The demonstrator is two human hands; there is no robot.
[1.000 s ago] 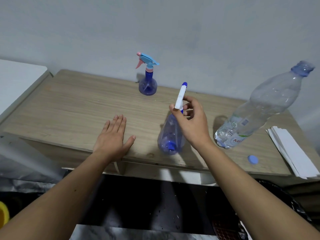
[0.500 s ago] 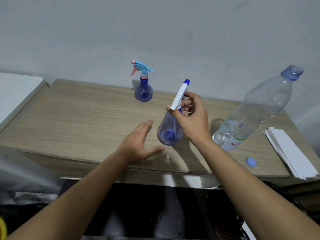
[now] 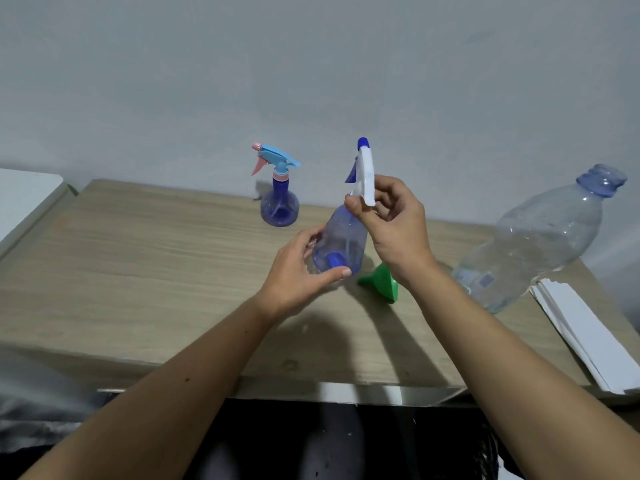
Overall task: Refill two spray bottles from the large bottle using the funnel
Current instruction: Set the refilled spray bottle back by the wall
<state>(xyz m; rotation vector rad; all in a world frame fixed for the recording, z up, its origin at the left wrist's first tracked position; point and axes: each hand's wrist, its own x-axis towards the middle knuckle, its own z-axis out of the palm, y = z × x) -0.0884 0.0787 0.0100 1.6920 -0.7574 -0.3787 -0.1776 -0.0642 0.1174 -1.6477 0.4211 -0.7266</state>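
A clear blue spray bottle (image 3: 341, 244) with a white trigger head (image 3: 365, 171) is held above the wooden table (image 3: 138, 271). My right hand (image 3: 394, 223) pinches the bottle's neck just under the head. My left hand (image 3: 299, 271) grips the bottle's round base, fingers and thumb curled round it. A second spray bottle (image 3: 278, 202), blue with a light-blue and pink head, stands at the back of the table. A green funnel (image 3: 382, 282) lies on its side beneath my right wrist. The large clear bottle (image 3: 540, 237) stands uncapped at the right.
A stack of white paper (image 3: 588, 337) lies at the table's right edge. A white surface (image 3: 24, 199) adjoins the table on the left. The grey wall rises right behind the table. Dark floor shows below the front edge.
My left hand rose off the table and took hold of the bottle's base. The bottle moved up and farther over the table, and the green funnel came into sight.
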